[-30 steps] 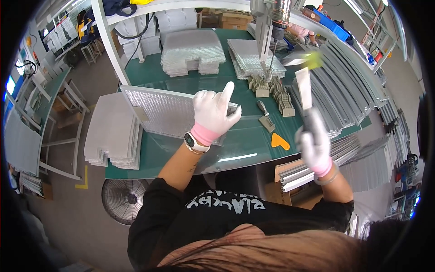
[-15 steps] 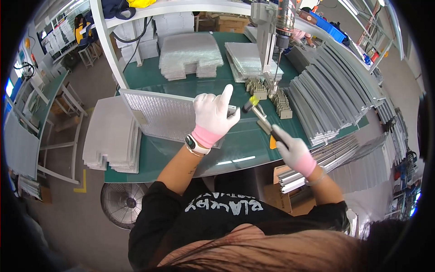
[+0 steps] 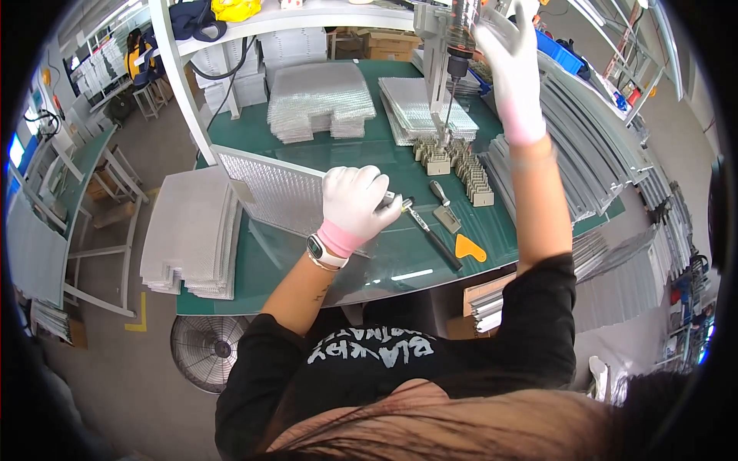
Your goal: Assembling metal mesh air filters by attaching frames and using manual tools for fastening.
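Observation:
A framed mesh panel (image 3: 280,196) stands tilted on its edge on the green table, left of centre. My left hand (image 3: 354,201), in a white glove with a pink cuff, is closed at its right end. Raised at the upper right, my right hand (image 3: 509,69) has its fingers spread beside a hanging electric screwdriver (image 3: 463,31), with no tool in it. The screwdriver's long bit points down at several beige corner brackets (image 3: 473,177) in rows. A hammer with a black handle (image 3: 443,247) lies on the table just right of my left hand.
An orange scraper (image 3: 470,248) and a small grey-handled tool (image 3: 439,194) lie near the hammer. Stacks of mesh sheets (image 3: 319,96) stand at the back and left (image 3: 188,230). Grey strips (image 3: 569,146) are piled on the right. A white shelf post (image 3: 183,84) rises at the back left.
My right hand has put the hammer down on the table and moved up to the screwdriver. My left hand has curled its raised index finger in at the panel's end.

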`<state>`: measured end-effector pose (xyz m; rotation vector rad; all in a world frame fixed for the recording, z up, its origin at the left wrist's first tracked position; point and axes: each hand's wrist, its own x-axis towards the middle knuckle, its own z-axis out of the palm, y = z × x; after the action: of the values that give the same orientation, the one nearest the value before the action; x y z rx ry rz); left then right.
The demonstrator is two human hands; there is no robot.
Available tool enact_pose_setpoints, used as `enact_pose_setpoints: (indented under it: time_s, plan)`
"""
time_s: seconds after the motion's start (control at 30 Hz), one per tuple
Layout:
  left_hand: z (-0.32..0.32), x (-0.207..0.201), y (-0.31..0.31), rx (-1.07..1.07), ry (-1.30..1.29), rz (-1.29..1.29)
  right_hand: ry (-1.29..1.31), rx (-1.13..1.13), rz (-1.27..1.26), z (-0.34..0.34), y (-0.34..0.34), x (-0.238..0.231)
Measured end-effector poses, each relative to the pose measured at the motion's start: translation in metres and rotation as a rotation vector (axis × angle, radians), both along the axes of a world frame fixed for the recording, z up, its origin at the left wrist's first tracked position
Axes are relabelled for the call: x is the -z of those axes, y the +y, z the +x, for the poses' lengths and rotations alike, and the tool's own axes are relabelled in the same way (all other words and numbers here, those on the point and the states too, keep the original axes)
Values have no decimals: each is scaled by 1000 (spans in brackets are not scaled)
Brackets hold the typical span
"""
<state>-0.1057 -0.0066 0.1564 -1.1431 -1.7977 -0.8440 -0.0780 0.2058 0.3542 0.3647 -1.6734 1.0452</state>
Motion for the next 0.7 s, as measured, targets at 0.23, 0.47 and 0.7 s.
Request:
enact_pose_setpoints:
  time_s: [0.23, 0.47, 0.7]
  plan:
    - [-10, -7, 20, 8, 10, 60, -209, -660, -271, -25, -28, -36]
    - [-17, -9, 25, 6, -12, 107, -253, -582, -454, -12, -80, -24]
    - [-15, -8, 22, 41, -20, 47, -155, -837, -16, -44, -48, 5]
